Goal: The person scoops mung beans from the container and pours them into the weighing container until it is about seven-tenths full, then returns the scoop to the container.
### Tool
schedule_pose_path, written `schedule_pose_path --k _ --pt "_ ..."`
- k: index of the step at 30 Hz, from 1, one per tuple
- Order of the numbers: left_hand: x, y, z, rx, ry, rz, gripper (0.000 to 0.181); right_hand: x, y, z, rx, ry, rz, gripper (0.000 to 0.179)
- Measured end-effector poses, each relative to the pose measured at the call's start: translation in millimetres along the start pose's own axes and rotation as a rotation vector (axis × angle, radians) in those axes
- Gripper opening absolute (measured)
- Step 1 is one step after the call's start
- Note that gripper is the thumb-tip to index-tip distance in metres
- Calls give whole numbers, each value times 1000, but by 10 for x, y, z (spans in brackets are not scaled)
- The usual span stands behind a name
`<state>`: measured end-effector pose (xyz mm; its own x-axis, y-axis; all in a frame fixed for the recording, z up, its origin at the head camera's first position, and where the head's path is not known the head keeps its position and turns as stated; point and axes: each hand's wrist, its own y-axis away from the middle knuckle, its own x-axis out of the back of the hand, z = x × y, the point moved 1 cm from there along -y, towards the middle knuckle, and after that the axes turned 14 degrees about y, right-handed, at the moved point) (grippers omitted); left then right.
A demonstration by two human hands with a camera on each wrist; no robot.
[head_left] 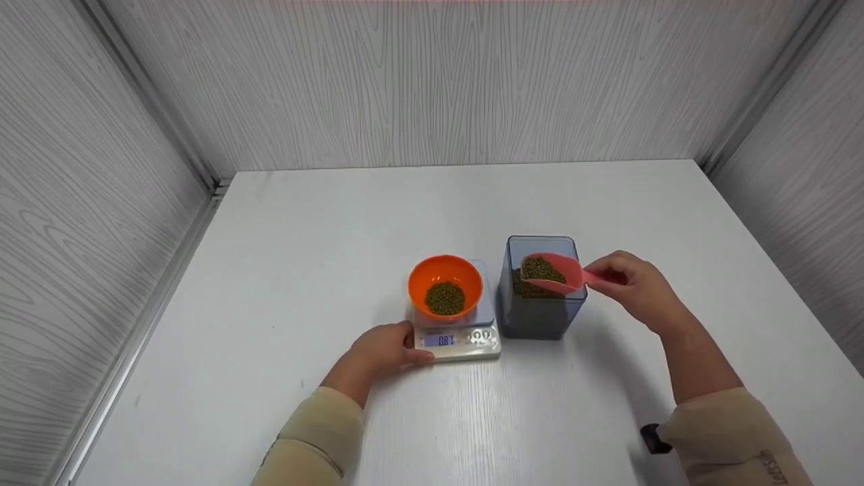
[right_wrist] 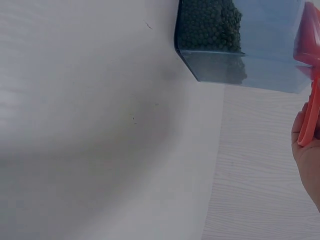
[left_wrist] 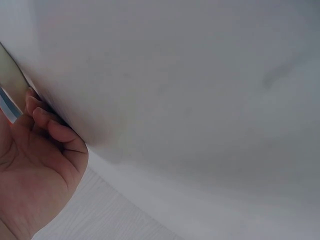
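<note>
My left hand (head_left: pixel 386 347) grips the front left corner of a white kitchen scale (head_left: pixel 482 349), its thumb along the front edge. In the left wrist view the fingers (left_wrist: pixel 62 131) curl against the scale's side. An orange bowl (head_left: pixel 418 270) sits on the scale with a small heap of green beans (head_left: pixel 445 298) in it; the display reads about 0.87. My right hand (head_left: pixel 641 287) holds a red scoop (head_left: pixel 570 270) by its handle. Green beans fill much of the scoop, which lies level at the mouth of a clear bluish bin (head_left: pixel 536 320) holding more beans (right_wrist: pixel 207 25).
The bin stands close to the right of the scale on a white table (head_left: pixel 324 236). Wood-grained panels (head_left: pixel 432 81) rise behind the table and on both sides. A small black object (head_left: pixel 655 439) shows at the right sleeve.
</note>
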<state>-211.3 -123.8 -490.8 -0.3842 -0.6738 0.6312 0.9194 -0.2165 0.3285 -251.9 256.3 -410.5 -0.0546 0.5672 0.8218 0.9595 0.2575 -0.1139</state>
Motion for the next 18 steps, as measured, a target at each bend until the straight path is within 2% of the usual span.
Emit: schedule_pose_path --k 7,18 --pt "7 -4 -7 -2 8 -2 49 -28 -4 30 -11 -30 -30 27" --pt "3 9 12 14 -5 -4 44 -13 -5 5 31 22 21 23"
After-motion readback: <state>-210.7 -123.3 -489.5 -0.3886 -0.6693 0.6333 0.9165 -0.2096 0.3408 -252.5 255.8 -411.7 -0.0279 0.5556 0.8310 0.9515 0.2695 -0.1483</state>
